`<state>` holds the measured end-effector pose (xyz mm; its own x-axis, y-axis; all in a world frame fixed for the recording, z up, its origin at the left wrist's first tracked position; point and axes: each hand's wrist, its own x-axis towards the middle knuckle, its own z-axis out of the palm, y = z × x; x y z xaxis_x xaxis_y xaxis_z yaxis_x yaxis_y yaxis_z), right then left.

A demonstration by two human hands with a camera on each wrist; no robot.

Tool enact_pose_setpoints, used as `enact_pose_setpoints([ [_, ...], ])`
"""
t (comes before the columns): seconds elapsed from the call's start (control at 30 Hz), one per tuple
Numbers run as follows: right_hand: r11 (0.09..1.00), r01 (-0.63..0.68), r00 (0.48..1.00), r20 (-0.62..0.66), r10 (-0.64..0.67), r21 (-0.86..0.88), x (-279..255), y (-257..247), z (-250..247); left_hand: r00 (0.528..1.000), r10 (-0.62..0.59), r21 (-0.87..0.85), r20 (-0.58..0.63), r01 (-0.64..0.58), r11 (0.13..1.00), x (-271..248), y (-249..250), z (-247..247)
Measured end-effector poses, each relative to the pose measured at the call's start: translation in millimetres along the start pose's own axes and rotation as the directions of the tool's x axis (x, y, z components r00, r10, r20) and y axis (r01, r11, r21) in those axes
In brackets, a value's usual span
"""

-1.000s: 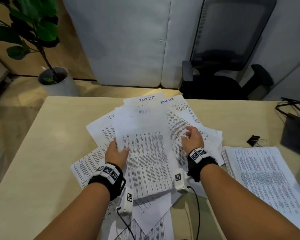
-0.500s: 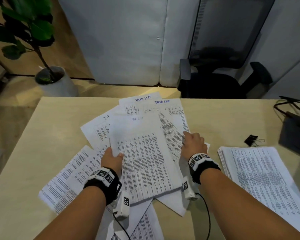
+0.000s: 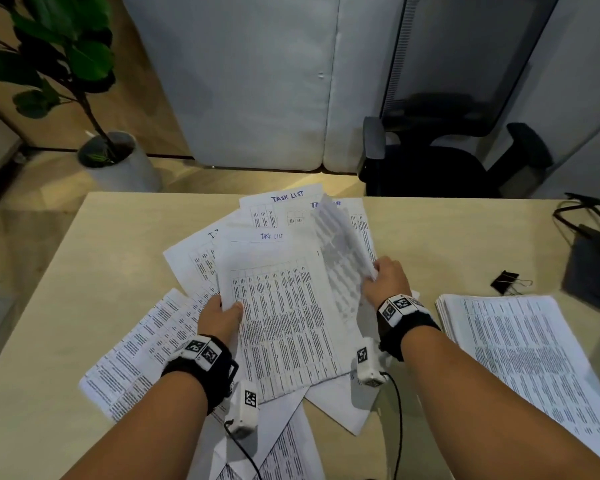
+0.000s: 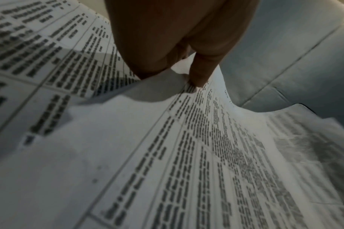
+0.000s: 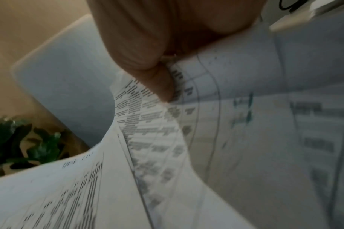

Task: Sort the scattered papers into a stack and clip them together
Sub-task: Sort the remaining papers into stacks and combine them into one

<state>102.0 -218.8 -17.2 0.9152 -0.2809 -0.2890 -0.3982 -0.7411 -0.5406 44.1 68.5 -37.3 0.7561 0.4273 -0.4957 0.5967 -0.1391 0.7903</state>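
Note:
Several printed sheets headed "TASK LIST" lie fanned out over the middle of the table [image 3: 84, 258]. My left hand [image 3: 222, 315] pinches the left edge of the top sheet [image 3: 284, 320], thumb on its printed face; the left wrist view shows that thumb [image 4: 201, 72] pressing the sheet [image 4: 186, 155]. My right hand [image 3: 385, 282] grips the right edge of another sheet [image 3: 343, 258], which curls up off the pile; in the right wrist view the thumb [image 5: 163, 83] pinches this curled sheet [image 5: 153, 124]. A squared stack of papers [image 3: 520, 355] lies at the right. A black binder clip [image 3: 506, 282] sits beyond it.
A dark device with black cables [image 3: 589, 258] lies at the table's right edge. An office chair [image 3: 447, 133] stands behind the table. A potted plant [image 3: 111, 157] stands on the floor at the back left. More loose sheets [image 3: 146, 348] spread toward the near left edge.
My right hand has moved right and lifted a sheet's edge, which now curls upward. The left hand has kept its pinch on the top sheet and raised it a little.

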Motion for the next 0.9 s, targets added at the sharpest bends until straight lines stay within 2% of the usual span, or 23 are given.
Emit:
enact_pose_setpoints([
  [0.07,0.991,0.073,0.981,-0.19,-0.05,0.114,0,-10,-12,0.999,0.025,-0.025,-0.048,-0.027,0.999,-5,8,-4],
  [0.13,0.979,0.174,0.947,-0.293,-0.135,0.111,-2,-22,-24,0.991,0.101,0.014,-0.09,-0.1,0.995,-9,12,-11],
  [0.2,0.949,0.299,0.915,-0.314,-0.255,0.1,-4,-37,-33,0.979,0.175,0.082,-0.105,-0.167,0.983,-12,14,-15],
  [0.3,0.873,0.468,0.851,-0.336,-0.403,0.139,-13,-59,-41,0.974,0.187,0.116,-0.129,-0.173,0.978,-13,17,-17],
  [0.5,0.664,0.662,0.743,-0.419,-0.521,0.348,-30,-93,-49,0.984,0.116,0.086,-0.133,-0.105,0.991,-17,27,-15],
  [0.57,0.595,0.724,0.688,-0.429,-0.585,0.35,-33,-98,-54,0.984,0.144,0.173,-0.104,-0.125,0.977,-21,32,-22],
  [0.67,0.544,0.791,0.61,-0.423,-0.67,0.28,-42,-107,-61,0.963,0.268,0.339,-0.015,-0.247,0.908,-24,39,-32],
  [0.77,0.496,0.809,0.588,-0.457,-0.668,0.316,-49,-118,-68,0.927,0.369,0.357,0.069,-0.368,0.859,-29,47,-34],
  [0.8,0.486,0.813,0.583,-0.456,-0.673,0.321,-50,-121,-70,0.93,0.357,0.348,0.089,-0.365,0.863,-30,47,-34],
  [0.87,0.505,0.803,0.596,-0.419,-0.685,0.317,-52,-128,-74,0.971,0.216,0.197,0.106,-0.233,0.952,-31,48,-32],
  [0.9,0.541,0.781,0.625,-0.385,-0.679,0.313,-52,-131,-74,0.984,0.142,0.109,0.108,-0.154,0.982,-31,49,-31],
])
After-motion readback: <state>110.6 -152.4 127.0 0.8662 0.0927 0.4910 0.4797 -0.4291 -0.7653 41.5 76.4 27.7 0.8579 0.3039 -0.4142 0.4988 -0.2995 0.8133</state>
